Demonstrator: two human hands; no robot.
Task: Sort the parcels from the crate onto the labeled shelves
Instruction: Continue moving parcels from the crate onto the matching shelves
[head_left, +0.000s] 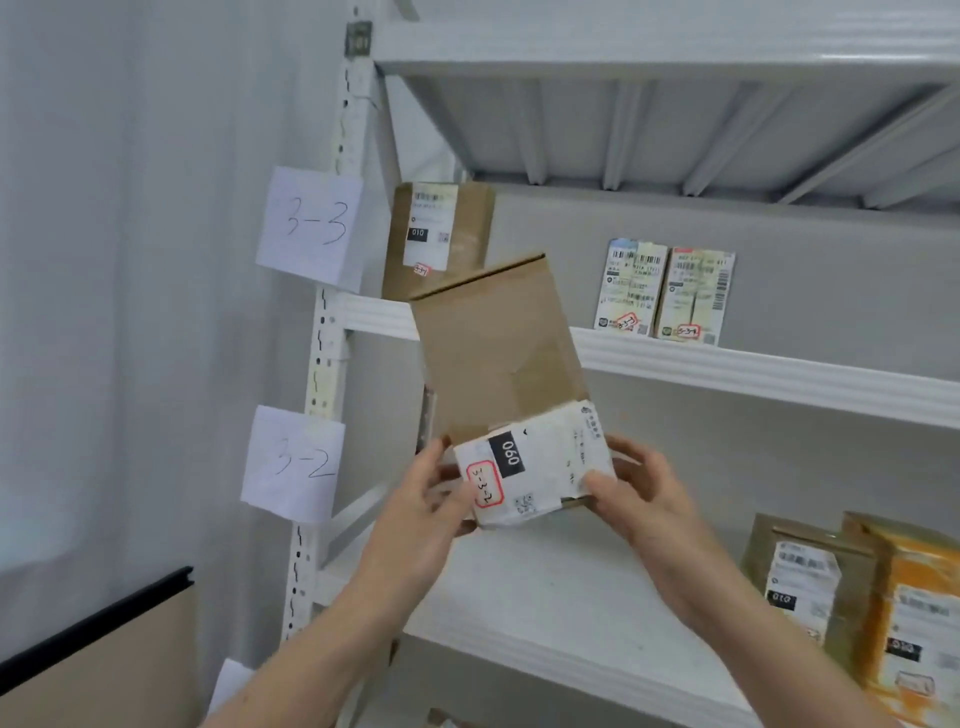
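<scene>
Your left hand (426, 499) and right hand (641, 491) clamped their fingers (597, 483) on the lower end of the upright cardboard parcel (498, 358), over the 3-2 shelf (545, 603).

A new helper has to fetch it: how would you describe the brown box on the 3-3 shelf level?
Look at the white shelving rack and find the handwritten 3-3 sign on its left post. Right beside it, at that shelf's far left end, stands a brown cardboard box. Unlike the two small pale parcels further right, it is taller and labelled 010.
</scene>
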